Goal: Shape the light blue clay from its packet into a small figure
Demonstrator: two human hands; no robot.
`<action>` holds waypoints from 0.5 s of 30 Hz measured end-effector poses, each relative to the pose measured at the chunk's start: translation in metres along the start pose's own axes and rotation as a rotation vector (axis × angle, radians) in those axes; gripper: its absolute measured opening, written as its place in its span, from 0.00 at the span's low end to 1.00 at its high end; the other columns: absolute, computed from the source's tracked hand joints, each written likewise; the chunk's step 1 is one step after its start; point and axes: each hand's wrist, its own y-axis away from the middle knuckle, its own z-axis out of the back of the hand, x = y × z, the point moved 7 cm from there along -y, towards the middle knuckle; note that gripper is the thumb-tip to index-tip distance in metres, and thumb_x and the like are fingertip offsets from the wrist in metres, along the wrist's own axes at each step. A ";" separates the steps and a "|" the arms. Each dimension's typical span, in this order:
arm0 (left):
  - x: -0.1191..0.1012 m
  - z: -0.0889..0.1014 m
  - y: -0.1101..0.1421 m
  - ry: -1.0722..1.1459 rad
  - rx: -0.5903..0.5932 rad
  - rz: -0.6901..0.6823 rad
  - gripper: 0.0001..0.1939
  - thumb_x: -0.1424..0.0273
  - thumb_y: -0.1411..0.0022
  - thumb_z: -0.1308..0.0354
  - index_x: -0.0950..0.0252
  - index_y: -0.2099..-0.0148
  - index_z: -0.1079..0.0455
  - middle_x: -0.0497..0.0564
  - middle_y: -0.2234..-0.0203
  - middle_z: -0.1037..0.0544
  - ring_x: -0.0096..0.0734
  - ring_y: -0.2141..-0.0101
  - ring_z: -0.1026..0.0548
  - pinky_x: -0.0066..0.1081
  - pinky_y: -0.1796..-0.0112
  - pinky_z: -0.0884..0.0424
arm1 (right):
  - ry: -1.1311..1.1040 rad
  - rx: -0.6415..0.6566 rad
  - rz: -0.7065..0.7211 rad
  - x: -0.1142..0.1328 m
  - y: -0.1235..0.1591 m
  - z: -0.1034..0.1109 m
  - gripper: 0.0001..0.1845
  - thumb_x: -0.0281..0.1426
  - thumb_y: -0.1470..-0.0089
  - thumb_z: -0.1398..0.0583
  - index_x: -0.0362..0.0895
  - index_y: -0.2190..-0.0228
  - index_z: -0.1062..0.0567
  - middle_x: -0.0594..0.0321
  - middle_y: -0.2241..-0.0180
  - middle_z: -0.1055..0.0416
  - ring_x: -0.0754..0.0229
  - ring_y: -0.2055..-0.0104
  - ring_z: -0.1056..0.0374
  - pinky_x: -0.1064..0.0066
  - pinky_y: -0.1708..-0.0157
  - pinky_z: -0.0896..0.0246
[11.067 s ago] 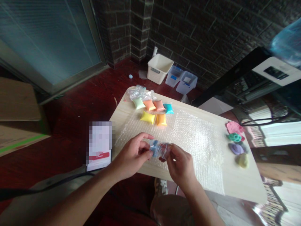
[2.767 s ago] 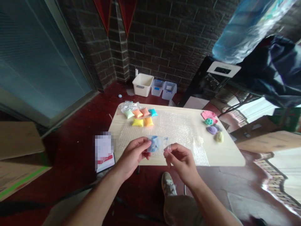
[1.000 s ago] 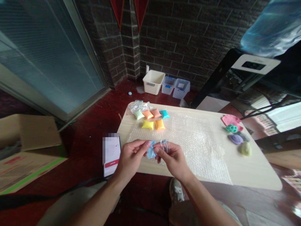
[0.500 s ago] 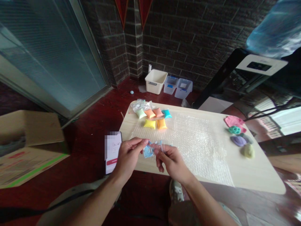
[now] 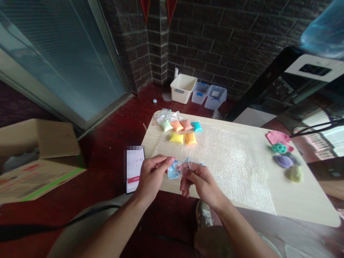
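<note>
Pinched between my two hands, above the table's near edge, is a small clear plastic packet (image 5: 174, 172) with something light blue in it. My left hand (image 5: 150, 177) is closed on its left end, thumb against the index finger. The right hand (image 5: 201, 182) grips the crinkled right end, its lower fingers curled beneath. How far the packet is torn, if at all, cannot be made out. Just beyond lie pillow-shaped packets: yellow (image 5: 176, 138), amber (image 5: 190, 138), pale green (image 5: 166, 125), orange (image 5: 176, 125), salmon (image 5: 186, 124) and turquoise (image 5: 197, 126).
Bubble wrap (image 5: 233, 165) covers the table's middle. Soft lumps in pink (image 5: 276, 137), green (image 5: 278, 147), purple (image 5: 284, 161) and pale yellow (image 5: 296, 174) lie at right. A phone (image 5: 135, 163) is at the left edge. A cardboard box (image 5: 53, 179) stands left; bins (image 5: 180, 95) stand behind.
The whole view has shifted slightly, so the table and hands appear a little further right. Both hands keep hold of the blue packet, with little change in grip.
</note>
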 end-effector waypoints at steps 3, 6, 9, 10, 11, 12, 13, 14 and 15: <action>0.002 0.001 -0.003 0.080 -0.009 0.025 0.13 0.61 0.37 0.33 0.65 0.60 0.15 0.53 0.70 0.18 0.34 0.69 0.25 0.30 0.68 0.34 | -0.012 -0.033 0.060 0.001 0.002 0.005 0.18 0.41 0.38 0.35 0.41 0.54 0.17 0.61 0.77 0.21 0.62 0.79 0.27 0.71 0.78 0.31; 0.003 0.000 -0.006 0.134 -0.025 0.047 0.13 0.61 0.38 0.31 0.65 0.59 0.15 0.53 0.70 0.17 0.33 0.69 0.25 0.31 0.67 0.32 | -0.016 -0.072 0.128 0.005 0.005 0.012 0.17 0.39 0.38 0.33 0.46 0.50 0.16 0.60 0.72 0.20 0.63 0.76 0.29 0.69 0.75 0.31; 0.004 -0.003 -0.008 0.175 -0.034 0.075 0.12 0.60 0.39 0.30 0.64 0.60 0.15 0.52 0.71 0.17 0.33 0.70 0.25 0.30 0.68 0.32 | -0.005 -0.088 0.187 0.010 0.007 0.015 0.17 0.38 0.38 0.33 0.50 0.48 0.16 0.61 0.71 0.21 0.62 0.74 0.31 0.69 0.75 0.31; 0.004 -0.004 -0.008 0.186 -0.035 0.080 0.12 0.61 0.39 0.30 0.63 0.60 0.15 0.52 0.71 0.18 0.33 0.70 0.25 0.30 0.68 0.32 | 0.001 -0.087 0.203 0.012 0.007 0.015 0.17 0.38 0.39 0.33 0.51 0.48 0.16 0.61 0.71 0.21 0.62 0.73 0.31 0.69 0.74 0.31; 0.004 -0.005 -0.008 0.193 -0.034 0.082 0.11 0.61 0.39 0.30 0.63 0.60 0.15 0.51 0.71 0.18 0.32 0.70 0.26 0.30 0.69 0.33 | 0.008 -0.086 0.214 0.013 0.007 0.015 0.17 0.38 0.39 0.32 0.52 0.49 0.16 0.61 0.71 0.22 0.61 0.72 0.32 0.68 0.74 0.30; 0.004 -0.006 -0.008 0.196 -0.029 0.081 0.11 0.61 0.39 0.30 0.64 0.61 0.15 0.51 0.71 0.18 0.32 0.70 0.26 0.29 0.69 0.33 | 0.013 -0.089 0.220 0.014 0.007 0.014 0.17 0.38 0.40 0.31 0.54 0.49 0.16 0.61 0.70 0.21 0.61 0.72 0.32 0.68 0.73 0.29; 0.003 -0.007 -0.008 0.192 -0.021 0.078 0.12 0.60 0.38 0.30 0.64 0.61 0.16 0.52 0.71 0.19 0.32 0.70 0.26 0.29 0.69 0.33 | 0.016 -0.095 0.222 0.015 0.007 0.014 0.17 0.37 0.41 0.30 0.55 0.50 0.15 0.61 0.69 0.21 0.62 0.71 0.33 0.68 0.72 0.28; 0.002 -0.008 -0.008 0.181 -0.008 0.075 0.12 0.60 0.38 0.31 0.65 0.62 0.16 0.52 0.71 0.19 0.31 0.71 0.27 0.29 0.70 0.33 | 0.019 -0.101 0.216 0.015 0.007 0.014 0.17 0.37 0.42 0.30 0.56 0.50 0.15 0.62 0.68 0.21 0.62 0.71 0.33 0.67 0.72 0.28; 0.001 -0.009 -0.007 0.162 0.008 0.072 0.13 0.60 0.37 0.31 0.65 0.63 0.17 0.51 0.72 0.20 0.31 0.71 0.27 0.29 0.70 0.34 | 0.021 -0.103 0.209 0.015 0.007 0.014 0.17 0.36 0.43 0.29 0.56 0.51 0.15 0.62 0.68 0.21 0.62 0.72 0.33 0.67 0.71 0.28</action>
